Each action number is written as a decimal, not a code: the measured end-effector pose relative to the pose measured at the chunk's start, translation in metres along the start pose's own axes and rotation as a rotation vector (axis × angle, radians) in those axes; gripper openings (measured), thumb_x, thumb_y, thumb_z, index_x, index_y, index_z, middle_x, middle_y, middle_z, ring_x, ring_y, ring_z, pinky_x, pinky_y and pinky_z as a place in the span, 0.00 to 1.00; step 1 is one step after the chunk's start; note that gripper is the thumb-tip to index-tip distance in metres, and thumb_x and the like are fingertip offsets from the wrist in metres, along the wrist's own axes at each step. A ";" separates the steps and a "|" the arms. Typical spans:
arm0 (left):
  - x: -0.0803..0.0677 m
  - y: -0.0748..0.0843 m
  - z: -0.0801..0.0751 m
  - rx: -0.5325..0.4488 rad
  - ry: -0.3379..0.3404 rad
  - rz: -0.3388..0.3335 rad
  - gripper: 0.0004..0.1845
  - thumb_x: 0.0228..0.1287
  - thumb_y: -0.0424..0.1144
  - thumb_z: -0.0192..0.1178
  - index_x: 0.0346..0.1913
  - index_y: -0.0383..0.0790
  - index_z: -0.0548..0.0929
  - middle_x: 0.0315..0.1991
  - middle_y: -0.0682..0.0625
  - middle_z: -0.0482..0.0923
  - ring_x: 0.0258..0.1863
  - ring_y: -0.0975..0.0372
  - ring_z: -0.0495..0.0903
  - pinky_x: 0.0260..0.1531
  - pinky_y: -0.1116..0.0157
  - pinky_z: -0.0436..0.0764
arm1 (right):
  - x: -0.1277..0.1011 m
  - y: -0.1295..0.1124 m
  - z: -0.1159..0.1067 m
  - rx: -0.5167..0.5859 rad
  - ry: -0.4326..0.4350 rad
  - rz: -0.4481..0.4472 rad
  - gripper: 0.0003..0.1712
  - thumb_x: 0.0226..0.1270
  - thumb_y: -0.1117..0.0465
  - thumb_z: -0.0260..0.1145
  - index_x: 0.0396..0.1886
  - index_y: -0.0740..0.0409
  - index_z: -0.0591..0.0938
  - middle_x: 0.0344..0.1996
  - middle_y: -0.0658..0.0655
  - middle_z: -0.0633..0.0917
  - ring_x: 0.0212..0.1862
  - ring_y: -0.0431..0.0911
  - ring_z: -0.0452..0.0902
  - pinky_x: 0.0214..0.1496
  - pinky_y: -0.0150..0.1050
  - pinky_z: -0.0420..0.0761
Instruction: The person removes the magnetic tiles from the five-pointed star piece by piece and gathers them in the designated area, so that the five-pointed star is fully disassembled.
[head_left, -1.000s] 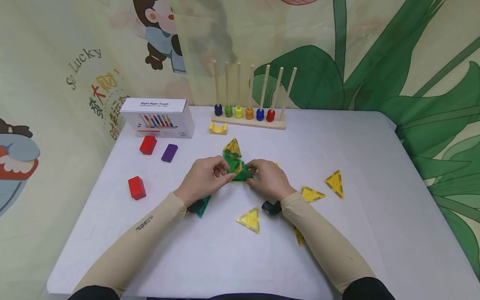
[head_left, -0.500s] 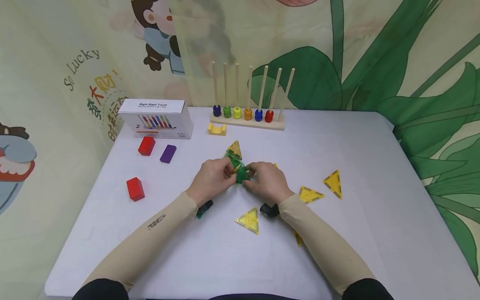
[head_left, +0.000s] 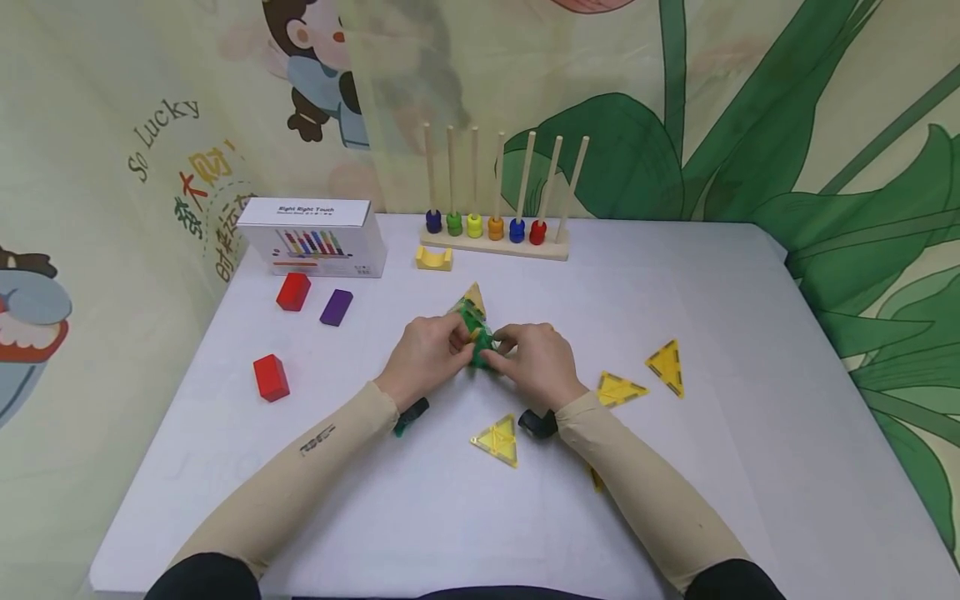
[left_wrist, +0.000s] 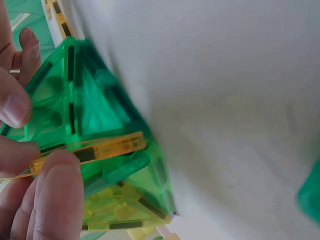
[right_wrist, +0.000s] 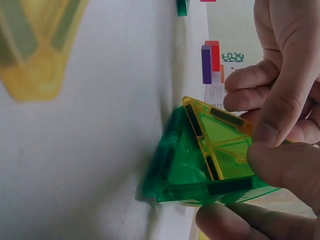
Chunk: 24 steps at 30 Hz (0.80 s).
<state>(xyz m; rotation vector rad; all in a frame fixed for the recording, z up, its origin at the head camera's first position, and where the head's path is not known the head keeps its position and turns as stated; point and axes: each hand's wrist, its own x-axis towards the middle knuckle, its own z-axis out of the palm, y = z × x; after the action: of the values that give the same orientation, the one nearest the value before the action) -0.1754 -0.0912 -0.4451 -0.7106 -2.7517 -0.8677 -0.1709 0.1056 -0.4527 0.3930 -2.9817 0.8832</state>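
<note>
A small solid of green and yellow triangular magnetic tiles (head_left: 476, 332) stands on the white table (head_left: 450, 517) at its middle. My left hand (head_left: 452, 342) grips its left side and my right hand (head_left: 506, 345) grips its right side, fingertips nearly meeting. In the left wrist view my fingers (left_wrist: 55, 185) pinch a yellow tile edge (left_wrist: 100, 150) against the green tiles (left_wrist: 95, 110). The right wrist view shows my thumb (right_wrist: 280, 160) pressing a yellow face on the green solid (right_wrist: 200, 170).
Loose yellow triangles (head_left: 497, 439) (head_left: 618, 388) (head_left: 667, 365) lie near my right arm; a green tile (head_left: 408, 414) peeks from under my left wrist. Red blocks (head_left: 271, 377) (head_left: 292, 292), a purple block (head_left: 337, 307), a box (head_left: 311, 237), a yellow arch (head_left: 435, 257) and a peg rack (head_left: 495, 237) stand further back.
The tiles have been folded up from a flatter spread into a tighter solid. Both hands have drawn closer together around it.
</note>
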 end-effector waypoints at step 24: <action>0.005 0.003 -0.001 0.013 -0.087 -0.072 0.03 0.63 0.35 0.72 0.36 0.40 0.87 0.28 0.49 0.88 0.26 0.65 0.84 0.29 0.70 0.83 | 0.009 0.034 -0.024 0.100 -0.042 0.207 0.15 0.72 0.54 0.70 0.48 0.60 0.89 0.36 0.56 0.92 0.39 0.48 0.83 0.42 0.41 0.82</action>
<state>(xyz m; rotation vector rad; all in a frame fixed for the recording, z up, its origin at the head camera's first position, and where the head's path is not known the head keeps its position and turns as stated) -0.1780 -0.0880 -0.4410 -0.6663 -2.8737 -0.8509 -0.1895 0.1440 -0.4502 0.1049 -3.0668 1.0561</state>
